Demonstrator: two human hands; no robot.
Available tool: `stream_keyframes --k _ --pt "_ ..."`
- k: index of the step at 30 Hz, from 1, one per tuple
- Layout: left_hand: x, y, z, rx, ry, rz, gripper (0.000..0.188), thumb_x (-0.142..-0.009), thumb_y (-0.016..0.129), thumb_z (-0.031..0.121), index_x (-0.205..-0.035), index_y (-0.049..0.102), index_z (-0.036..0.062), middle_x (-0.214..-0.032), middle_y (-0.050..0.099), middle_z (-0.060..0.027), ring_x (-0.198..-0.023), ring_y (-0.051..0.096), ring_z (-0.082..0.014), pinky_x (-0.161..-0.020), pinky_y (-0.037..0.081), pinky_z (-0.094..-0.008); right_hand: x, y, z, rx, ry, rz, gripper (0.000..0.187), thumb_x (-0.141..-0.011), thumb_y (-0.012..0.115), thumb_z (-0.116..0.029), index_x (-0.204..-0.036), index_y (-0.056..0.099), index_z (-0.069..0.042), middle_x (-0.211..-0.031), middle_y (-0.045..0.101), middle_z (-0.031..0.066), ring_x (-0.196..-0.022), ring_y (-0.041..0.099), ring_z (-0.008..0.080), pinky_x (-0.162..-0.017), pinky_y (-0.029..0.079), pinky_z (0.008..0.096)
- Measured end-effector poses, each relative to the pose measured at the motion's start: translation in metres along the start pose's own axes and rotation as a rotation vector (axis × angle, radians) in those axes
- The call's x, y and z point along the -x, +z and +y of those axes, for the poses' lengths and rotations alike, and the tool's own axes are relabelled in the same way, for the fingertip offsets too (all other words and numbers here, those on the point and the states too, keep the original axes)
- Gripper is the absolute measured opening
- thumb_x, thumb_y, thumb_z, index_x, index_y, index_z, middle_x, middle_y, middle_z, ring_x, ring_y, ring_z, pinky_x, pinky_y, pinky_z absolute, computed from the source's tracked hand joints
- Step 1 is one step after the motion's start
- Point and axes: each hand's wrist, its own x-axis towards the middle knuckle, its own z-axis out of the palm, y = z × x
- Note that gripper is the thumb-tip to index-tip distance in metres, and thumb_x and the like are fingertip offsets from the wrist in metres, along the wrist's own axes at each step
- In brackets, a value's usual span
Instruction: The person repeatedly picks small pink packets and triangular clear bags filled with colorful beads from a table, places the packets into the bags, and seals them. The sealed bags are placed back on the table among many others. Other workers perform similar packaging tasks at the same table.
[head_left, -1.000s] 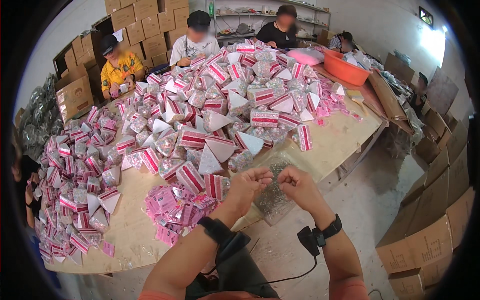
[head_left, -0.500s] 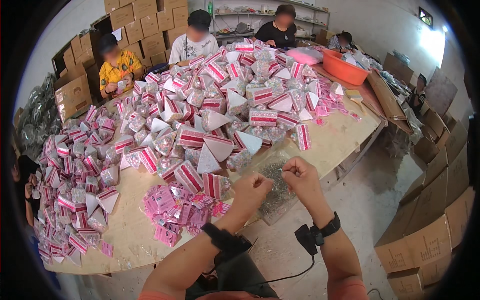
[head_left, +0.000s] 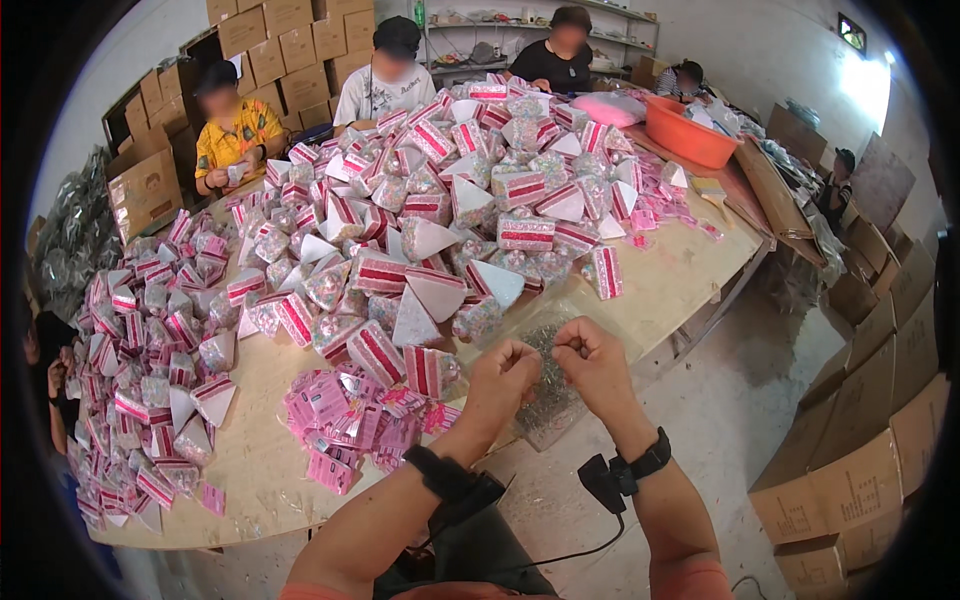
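Note:
Over a shallow clear tray (head_left: 553, 425) of small dark, shiny bits, both my hands are raised near the table's front edge. My left hand (head_left: 503, 378) is closed, thumb and fingers pressed together. My right hand (head_left: 592, 362), a short way to its right, is pinched shut too. Whatever lies between the fingertips is too small to make out. Just left of my left hand is a loose heap of pink printed cards (head_left: 335, 410). Behind it rises a big pile of cake-slice-shaped pieces (head_left: 425, 285), with pink-and-white layered sides and speckled, glittery surfaces.
More wrapped cake slices (head_left: 150, 350) cover the table's left side. An orange basin (head_left: 690, 135) and a brush (head_left: 712, 190) lie at the far right. Several people sit around the table (head_left: 265, 470). Cardboard boxes (head_left: 850, 490) line the right side.
My right hand has moved slightly left and down, closer to my left hand. My left fingers have turned a little. The person in yellow has lowered their hands slightly.

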Motion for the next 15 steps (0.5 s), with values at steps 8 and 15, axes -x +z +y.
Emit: stream_keyframes --k 8,15 --pt "0.0000 -0.0003 -0.0034 -0.018 0.075 0.017 0.009 -0.083 0.052 0.013 -0.084 0.052 0.0035 -0.066 0.052 -0.0014 -0.053 0.047 -0.0081 -0.047 0.036 -0.0215 0.0012 0.0013 0.0001 0.064 -0.053 0.010 0.009 -0.073 0.058 0.001 -0.080 0.054 -0.001 -0.064 0.053 0.0052 -0.060 0.050 0.0101 -0.055 0.042 0.0249" --pt "-0.0030 0.0005 -0.0060 -0.213 0.095 0.058 0.014 -0.085 0.051 0.015 -0.077 0.051 0.0035 -0.063 0.050 -0.0007 -0.051 0.045 -0.0073 -0.047 0.036 -0.0217 0.0032 0.0039 0.0019 0.191 -0.191 0.042 0.011 -0.071 0.057 0.001 -0.081 0.053 -0.001 -0.068 0.055 0.0122 -0.060 0.054 0.0219 -0.056 0.044 0.0309"
